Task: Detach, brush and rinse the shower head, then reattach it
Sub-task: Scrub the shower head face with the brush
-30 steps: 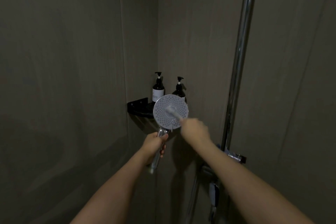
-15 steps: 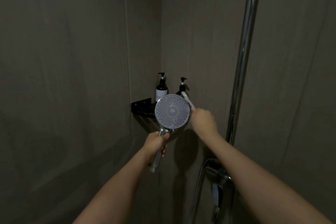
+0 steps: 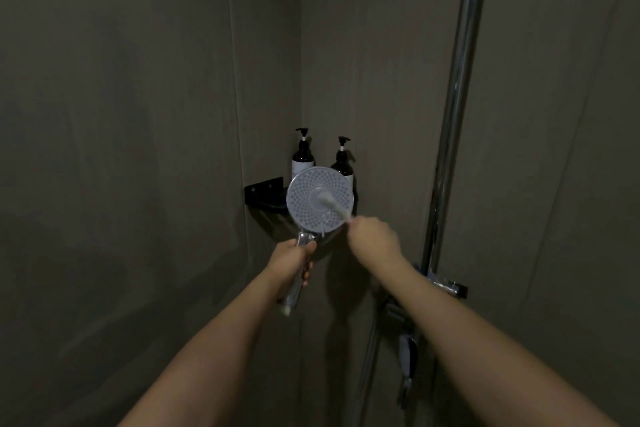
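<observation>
Brush [image 3: 329,202] on shower head [image 3: 320,199] face — both hand-held

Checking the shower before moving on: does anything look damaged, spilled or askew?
Nothing stands out. The round grey shower head is off its mount only for brushing; both dark pump bottles stand upright on the black corner shelf.

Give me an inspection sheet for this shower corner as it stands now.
Surface: dim grey tiled walls.
Job's things: shower head detached, face towards the camera; brush across its face.
Clutter: two pump bottles on black corner shelf.
Grippers: left hand grips the handle; right hand holds the brush.
Cables: nothing seen clearly.
Surroundings: chrome riser pipe, mixer valve below.
</observation>
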